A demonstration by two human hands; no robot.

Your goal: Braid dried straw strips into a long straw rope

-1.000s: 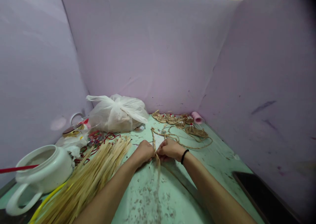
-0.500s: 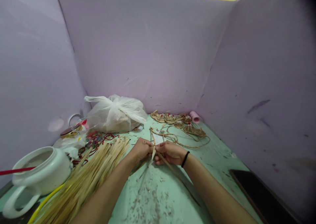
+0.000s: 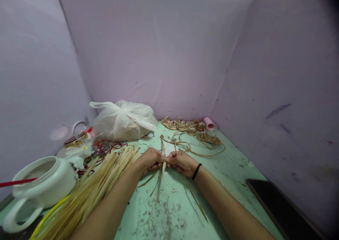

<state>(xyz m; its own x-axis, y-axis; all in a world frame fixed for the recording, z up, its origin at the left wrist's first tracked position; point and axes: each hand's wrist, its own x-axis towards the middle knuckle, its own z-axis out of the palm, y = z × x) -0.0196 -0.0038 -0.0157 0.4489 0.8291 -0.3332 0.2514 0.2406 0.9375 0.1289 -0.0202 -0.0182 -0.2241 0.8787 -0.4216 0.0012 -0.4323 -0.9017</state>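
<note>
Green table (image 3: 230, 173), purple walls (image 3: 169, 49). Left hand (image 3: 152, 159) and right hand (image 3: 182, 162) pinch a straw cord (image 3: 163, 148) between them, loose strands (image 3: 163, 170) just nearside. Looks like plaiting; next crossing probably calls for even tension.

A narrow, plain black band, round like a cord (image 3: 196, 171), circles the right wrist just behind the right hand (image 3: 182, 162); its material is too small to make out. The right forearm (image 3: 225, 201) is bare along its visible length, slim at the wrist and broader toward the elbow. The left forearm (image 3: 111, 197) is likewise bare, with the same smooth taper down to a bare wrist and the bare left hand (image 3: 153, 159). Fingernail details are too small to tell.
</note>
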